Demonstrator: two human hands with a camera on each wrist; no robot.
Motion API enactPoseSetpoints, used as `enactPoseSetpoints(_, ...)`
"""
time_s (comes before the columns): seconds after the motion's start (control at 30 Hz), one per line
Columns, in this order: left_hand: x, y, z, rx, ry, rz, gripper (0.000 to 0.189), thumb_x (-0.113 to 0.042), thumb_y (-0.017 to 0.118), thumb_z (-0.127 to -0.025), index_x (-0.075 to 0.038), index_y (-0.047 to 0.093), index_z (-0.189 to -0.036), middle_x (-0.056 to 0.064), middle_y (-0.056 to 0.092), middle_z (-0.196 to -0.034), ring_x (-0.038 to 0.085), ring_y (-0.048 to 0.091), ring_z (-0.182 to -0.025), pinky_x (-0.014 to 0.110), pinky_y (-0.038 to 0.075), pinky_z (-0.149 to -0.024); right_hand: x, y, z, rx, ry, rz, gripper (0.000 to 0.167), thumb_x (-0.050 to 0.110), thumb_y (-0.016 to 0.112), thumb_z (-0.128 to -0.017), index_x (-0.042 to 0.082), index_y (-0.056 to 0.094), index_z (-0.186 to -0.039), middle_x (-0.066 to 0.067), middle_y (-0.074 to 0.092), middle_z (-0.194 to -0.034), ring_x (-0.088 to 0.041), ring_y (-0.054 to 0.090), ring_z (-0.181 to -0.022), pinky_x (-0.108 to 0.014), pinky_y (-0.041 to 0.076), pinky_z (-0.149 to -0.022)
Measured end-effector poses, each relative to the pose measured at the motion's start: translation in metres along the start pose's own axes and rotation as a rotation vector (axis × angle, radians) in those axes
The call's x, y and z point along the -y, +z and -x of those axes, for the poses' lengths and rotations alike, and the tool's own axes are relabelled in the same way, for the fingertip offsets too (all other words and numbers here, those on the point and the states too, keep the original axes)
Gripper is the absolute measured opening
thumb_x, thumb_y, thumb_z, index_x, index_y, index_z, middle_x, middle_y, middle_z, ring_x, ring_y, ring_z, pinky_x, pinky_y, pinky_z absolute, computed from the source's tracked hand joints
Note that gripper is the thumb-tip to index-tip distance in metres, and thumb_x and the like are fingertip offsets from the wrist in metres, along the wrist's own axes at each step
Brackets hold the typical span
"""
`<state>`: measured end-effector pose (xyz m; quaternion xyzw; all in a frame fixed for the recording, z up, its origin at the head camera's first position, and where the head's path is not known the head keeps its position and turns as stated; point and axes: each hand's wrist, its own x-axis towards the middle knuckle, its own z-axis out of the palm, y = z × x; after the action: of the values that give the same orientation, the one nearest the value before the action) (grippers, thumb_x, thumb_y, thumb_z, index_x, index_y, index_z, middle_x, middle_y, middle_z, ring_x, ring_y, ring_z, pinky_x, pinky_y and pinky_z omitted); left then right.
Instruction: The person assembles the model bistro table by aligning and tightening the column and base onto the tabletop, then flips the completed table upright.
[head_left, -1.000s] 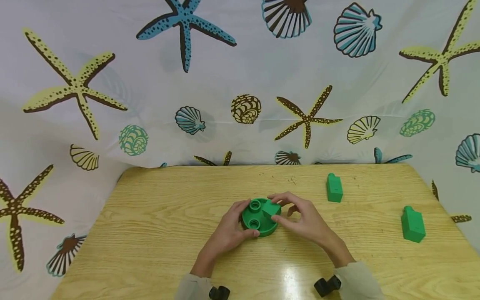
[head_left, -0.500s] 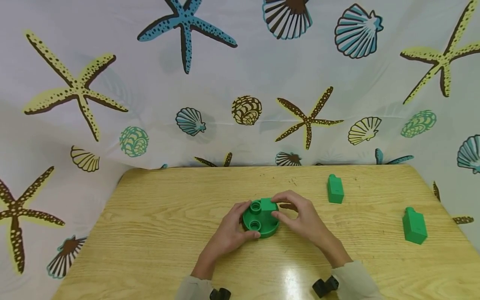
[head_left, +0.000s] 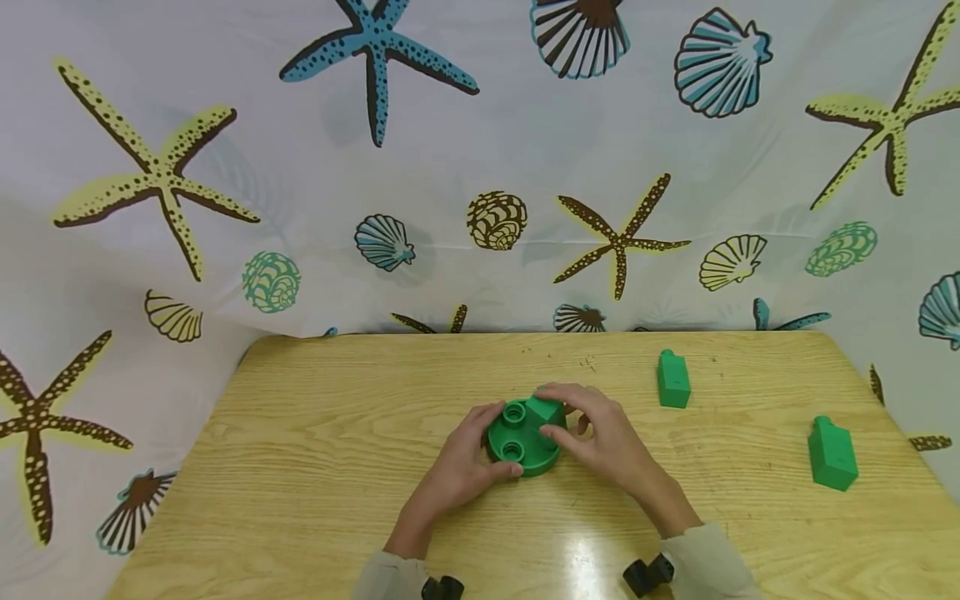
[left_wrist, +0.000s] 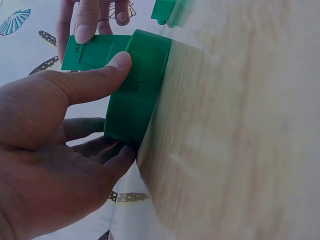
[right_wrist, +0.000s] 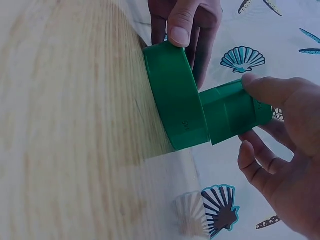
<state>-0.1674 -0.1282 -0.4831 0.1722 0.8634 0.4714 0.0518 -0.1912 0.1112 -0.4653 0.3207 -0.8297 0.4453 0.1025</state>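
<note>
A round green base [head_left: 536, 454] with two open ring-shaped sockets showing lies flat on the table. My left hand [head_left: 463, 467] grips its left side, the thumb on the near rim and the fingers round the far side. A green block [head_left: 545, 408] stands upright at the base's far right, its top turned askew. Thumb and fingers of my right hand [head_left: 603, 437] pinch the block near its upper end. In the right wrist view the block's [right_wrist: 230, 110] lower end meets the base [right_wrist: 175, 100]; how it is seated is hidden.
Two more green blocks, each with a peg at one end, lie to the right: one block [head_left: 673, 381] farther back, the other block [head_left: 832, 456] nearer the right edge. A cloth [head_left: 450, 167] printed with shells and starfish hangs behind the wooden table [head_left: 322, 450].
The right hand has turned the block on the base, first squaring its top, then back to an askew angle. The left hand keeps its grip on the base, which stays in place.
</note>
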Motion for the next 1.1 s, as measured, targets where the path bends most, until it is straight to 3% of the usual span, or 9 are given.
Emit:
enactPoseSetpoints(0.27,-0.001,0.001,0.000,0.011,-0.020,-0.009,0.087,-0.014,0.087,-0.085,0.004,0.039,-0.155,0.020,0.043,-0.153,0.039,0.041,-0.143,0.055,0.036,-0.117,-0.002,-0.003,0.002,-0.040,0.054,-0.093,0.035,0.014,0.077,-0.094,0.013,0.070,-0.128,-0.001,0.066,-0.126,-0.021,0.064,-0.116,-0.041,0.061,-0.087)
enactPoseSetpoints(0.37,-0.002,0.001,0.000,0.011,-0.026,-0.006,0.087,-0.013,0.086,-0.085,0.003,0.039,-0.155,0.019,0.043,-0.153,0.038,0.040,-0.144,0.055,0.034,-0.118,-0.006,-0.003,0.004,-0.047,0.069,-0.169,0.032,0.008,0.074,-0.096,0.009,0.069,-0.127,-0.005,0.065,-0.124,-0.025,0.065,-0.116,-0.038,0.059,-0.092)
enactPoseSetpoints(0.5,-0.002,0.001,0.000,0.009,-0.023,-0.005,0.086,-0.012,0.086,-0.085,0.004,0.039,-0.155,0.019,0.043,-0.153,0.037,0.040,-0.143,0.053,0.036,-0.117,-0.002,-0.007,0.003,-0.049,0.076,-0.195,0.031,0.005,0.074,-0.095,0.006,0.068,-0.125,-0.010,0.064,-0.122,-0.028,0.069,-0.105,-0.035,0.061,-0.086)
enactPoseSetpoints(0.7,-0.003,0.002,0.000,0.006,-0.019,0.010,0.086,-0.011,0.087,-0.084,0.003,0.040,-0.155,0.020,0.043,-0.153,0.036,0.043,-0.141,0.048,0.042,-0.114,-0.006,-0.014,0.005,-0.034,0.081,-0.102,0.034,0.016,0.078,-0.094,0.016,0.069,-0.126,-0.003,0.066,-0.128,-0.021,0.069,-0.092,-0.031,0.062,-0.072)
enactPoseSetpoints(0.97,-0.002,0.001,-0.001,-0.002,-0.017,0.024,0.087,-0.012,0.088,-0.083,0.003,0.040,-0.154,0.020,0.044,-0.152,0.035,0.045,-0.140,0.046,0.044,-0.112,-0.006,-0.022,0.008,-0.026,0.089,-0.105,0.032,0.017,0.081,-0.091,0.016,0.073,-0.122,-0.004,0.069,-0.128,-0.019,0.069,-0.092,-0.031,0.061,-0.073)
enactPoseSetpoints(1.1,-0.002,0.001,-0.001,0.002,-0.027,0.039,0.087,-0.010,0.088,-0.083,0.003,0.040,-0.154,0.020,0.043,-0.152,0.035,0.045,-0.140,0.046,0.044,-0.112,-0.007,-0.025,0.010,-0.017,0.060,-0.159,0.030,0.008,0.077,-0.093,0.012,0.073,-0.123,-0.006,0.068,-0.126,-0.024,0.068,-0.105,-0.035,0.062,-0.081)
